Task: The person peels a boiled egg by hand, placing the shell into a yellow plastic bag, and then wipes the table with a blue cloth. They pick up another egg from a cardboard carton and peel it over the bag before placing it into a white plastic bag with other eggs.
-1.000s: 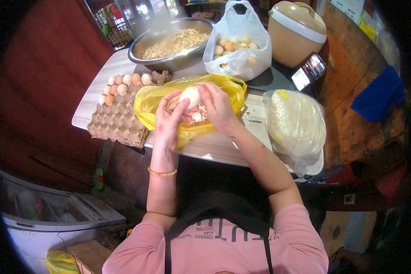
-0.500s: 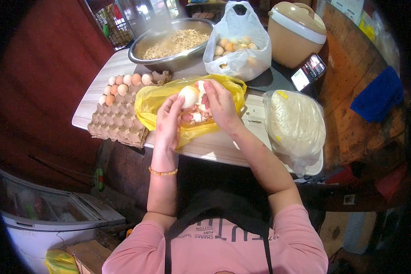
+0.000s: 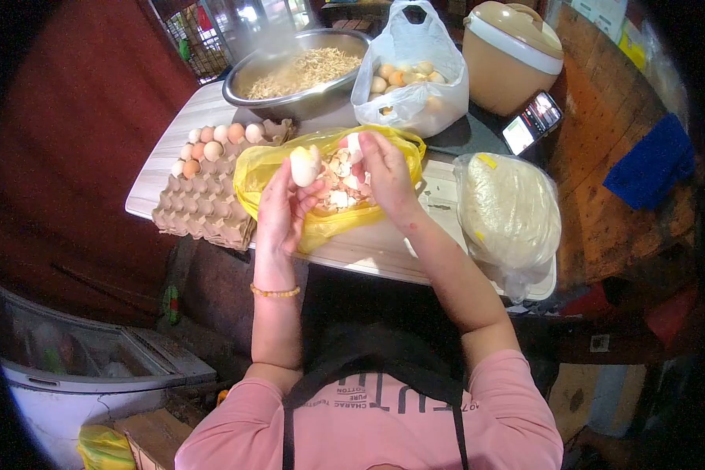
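My left hand [image 3: 283, 205] holds a white egg [image 3: 305, 166] whose upper part looks broken, with some yellow showing. My right hand [image 3: 387, 174] is closed on a piece of white eggshell [image 3: 356, 147], a little to the right of the egg and apart from it. Both hands are over an open yellow plastic bag [image 3: 333, 233]. Inside that bag lie many broken shell pieces [image 3: 338, 197]. To the left, several whole eggs [image 3: 212, 151] sit in the back rows of a cardboard egg tray [image 3: 204, 205].
Behind the yellow bag stand a metal basin [image 3: 294, 102] of brown flakes, a white bag of eggs [image 3: 415, 110] and a beige lidded container [image 3: 509, 66]. A phone [image 3: 531, 123] leans at the right, behind a clear bag of pale material [image 3: 509, 207].
My hands have moved apart. The egg has shifted left and turned in my left hand, and a shell piece now shows separately in my right fingers.
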The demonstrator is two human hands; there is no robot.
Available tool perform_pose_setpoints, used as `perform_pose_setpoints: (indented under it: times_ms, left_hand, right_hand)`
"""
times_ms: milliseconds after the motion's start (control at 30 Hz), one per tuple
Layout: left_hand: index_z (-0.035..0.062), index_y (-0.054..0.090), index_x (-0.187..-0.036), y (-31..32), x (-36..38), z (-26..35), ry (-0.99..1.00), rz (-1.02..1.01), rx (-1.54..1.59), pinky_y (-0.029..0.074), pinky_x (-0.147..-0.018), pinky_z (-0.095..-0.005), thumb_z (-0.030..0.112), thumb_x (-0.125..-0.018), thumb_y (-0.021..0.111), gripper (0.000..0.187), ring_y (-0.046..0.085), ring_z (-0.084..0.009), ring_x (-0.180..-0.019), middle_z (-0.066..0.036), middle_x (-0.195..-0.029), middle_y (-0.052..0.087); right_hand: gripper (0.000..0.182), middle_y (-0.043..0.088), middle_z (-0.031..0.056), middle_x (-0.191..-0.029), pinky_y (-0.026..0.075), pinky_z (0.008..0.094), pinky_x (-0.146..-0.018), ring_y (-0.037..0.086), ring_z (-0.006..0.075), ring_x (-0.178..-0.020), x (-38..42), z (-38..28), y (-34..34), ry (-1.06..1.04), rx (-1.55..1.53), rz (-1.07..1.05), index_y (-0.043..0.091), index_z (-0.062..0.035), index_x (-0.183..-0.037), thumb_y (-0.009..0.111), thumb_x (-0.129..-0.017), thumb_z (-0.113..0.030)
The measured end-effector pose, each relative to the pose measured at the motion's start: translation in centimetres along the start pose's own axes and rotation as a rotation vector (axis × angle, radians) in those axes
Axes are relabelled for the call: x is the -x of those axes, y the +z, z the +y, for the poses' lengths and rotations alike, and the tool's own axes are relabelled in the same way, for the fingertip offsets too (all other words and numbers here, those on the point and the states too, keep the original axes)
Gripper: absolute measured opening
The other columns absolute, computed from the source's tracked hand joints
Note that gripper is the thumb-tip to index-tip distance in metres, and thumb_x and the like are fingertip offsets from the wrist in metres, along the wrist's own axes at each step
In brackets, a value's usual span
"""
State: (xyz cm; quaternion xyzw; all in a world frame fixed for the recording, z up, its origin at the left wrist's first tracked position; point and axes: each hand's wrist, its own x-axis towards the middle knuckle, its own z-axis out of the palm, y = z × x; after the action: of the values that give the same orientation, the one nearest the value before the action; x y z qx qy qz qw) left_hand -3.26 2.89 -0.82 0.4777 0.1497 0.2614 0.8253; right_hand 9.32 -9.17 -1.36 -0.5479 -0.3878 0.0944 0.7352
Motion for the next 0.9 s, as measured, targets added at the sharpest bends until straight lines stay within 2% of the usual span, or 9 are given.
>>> perform_pose_setpoints:
  times_ms: [67, 133, 200, 233, 300, 467, 733, 800, 900]
  left_hand:
    - [-0.0006, 0.052, -0.121, -0.3, -0.1, 0.0, -0.014, -0.01, 0.067, 0.053, -0.057, -0.0185, 0.033, -0.097, 0.049, 0.041, 0.067, -0.0143, -0.081, -0.013, -0.101, 0.066]
    - [-0.0012, 0.05, -0.122, -0.5, -0.1, 0.1, -0.017, -0.057, 0.095, 0.053, -0.058, -0.0163, 0.035, -0.098, 0.047, 0.044, 0.066, -0.0112, -0.085, -0.014, -0.11, 0.063]
    - [-0.0009, 0.052, -0.121, -0.1, 0.1, 0.1, -0.035, -0.02, 0.086, 0.053, -0.058, -0.0173, 0.033, -0.098, 0.048, 0.041, 0.066, -0.0136, -0.084, -0.013, -0.107, 0.064]
    - [-0.0006, 0.053, -0.12, 0.2, 0.1, 0.1, -0.053, 0.012, 0.079, 0.053, -0.058, -0.0183, 0.031, -0.098, 0.049, 0.039, 0.067, -0.016, -0.084, -0.012, -0.104, 0.065]
    - [-0.0002, 0.053, -0.12, 1.0, 0.5, 0.1, -0.056, 0.001, 0.074, 0.053, -0.059, -0.0184, 0.03, -0.098, 0.05, 0.038, 0.067, -0.0159, -0.085, -0.012, -0.104, 0.064]
    - [0.0029, 0.052, -0.117, 1.4, 0.8, -0.6, 0.008, -0.152, 0.05, 0.053, -0.064, -0.0196, 0.024, -0.096, 0.053, 0.03, 0.065, -0.0133, -0.087, -0.008, -0.105, 0.063]
    - [0.0015, 0.056, -0.113, 1.2, 0.7, -0.7, 0.021, -0.109, 0.012, 0.051, -0.059, -0.018, 0.019, -0.094, 0.058, 0.026, 0.066, -0.0125, -0.08, -0.007, -0.098, 0.065]
    - [0.0011, 0.057, -0.112, 1.1, 0.8, -0.6, 0.025, -0.094, 0.01, 0.051, -0.059, -0.0177, 0.019, -0.094, 0.058, 0.026, 0.067, -0.013, -0.079, -0.006, -0.097, 0.066]
    - [0.001, 0.057, -0.113, 0.8, 0.9, -0.5, 0.007, -0.089, 0.034, 0.051, -0.059, -0.018, 0.019, -0.093, 0.059, 0.027, 0.067, -0.0135, -0.08, -0.007, -0.097, 0.066]
  right_hand:
    - [0.034, 0.055, 0.001, -0.071, 0.041, 0.021, -0.058, 0.051, 0.0075, -0.063, -0.1, -0.3, -0.2, 0.026, 0.061, 0.021, 0.062, -0.0014, -0.102, 0.042, -0.1, -0.029]
    - [0.031, 0.058, 0.0038, -0.076, 0.044, 0.0237, -0.063, 0.054, 0.0108, -0.068, -0.2, 0.1, -0.1, 0.053, 0.121, 0.042, 0.062, -0.0011, -0.103, 0.047, -0.098, -0.028]
    - [0.031, 0.06, 0.0106, -0.094, 0.045, 0.0322, -0.077, 0.056, 0.0212, -0.086, -0.4, 1.2, 0.5, -0.47, 0.618, 0.09, 0.061, -0.0001, -0.107, 0.058, -0.091, -0.026]
    - [0.031, 0.06, 0.0106, -0.094, 0.045, 0.0322, -0.077, 0.056, 0.0212, -0.086, -0.3, 1.1, 0.7, -0.468, 0.623, 0.094, 0.061, -0.0001, -0.107, 0.058, -0.091, -0.026]
    - [0.038, 0.058, 0.0149, -0.103, 0.041, 0.038, -0.084, 0.053, 0.0294, -0.096, 0.2, 0.8, 1.0, -0.493, 0.619, 0.038, 0.06, 0.0011, -0.11, 0.064, -0.084, -0.026]
    - [0.035, 0.056, 0.0141, -0.095, 0.041, 0.0399, -0.081, 0.053, 0.0313, -0.091, 0.6, 0.6, 0.8, -0.464, 0.58, -0.012, 0.059, 0.0006, -0.105, 0.065, -0.084, -0.026]
    - [0.025, 0.055, 0.0153, -0.091, 0.041, 0.0411, -0.08, 0.052, 0.0332, -0.089, 0.8, 0.8, 1.4, -0.435, 0.494, 0.009, 0.059, 0.0, -0.099, 0.062, -0.086, -0.021]
    - [0.024, 0.056, 0.0139, -0.091, 0.044, 0.0351, -0.078, 0.055, 0.0269, -0.087, 0.8, 0.7, 1.3, -0.424, 0.464, 0.006, 0.059, 0.0028, -0.102, 0.059, -0.088, -0.016]
    - [0.022, 0.057, 0.0139, -0.092, 0.044, 0.0343, -0.078, 0.056, 0.0261, -0.088, 0.7, 0.2, 1.1, -0.37, 0.433, -0.032, 0.059, 0.0026, -0.102, 0.059, -0.088, -0.014]
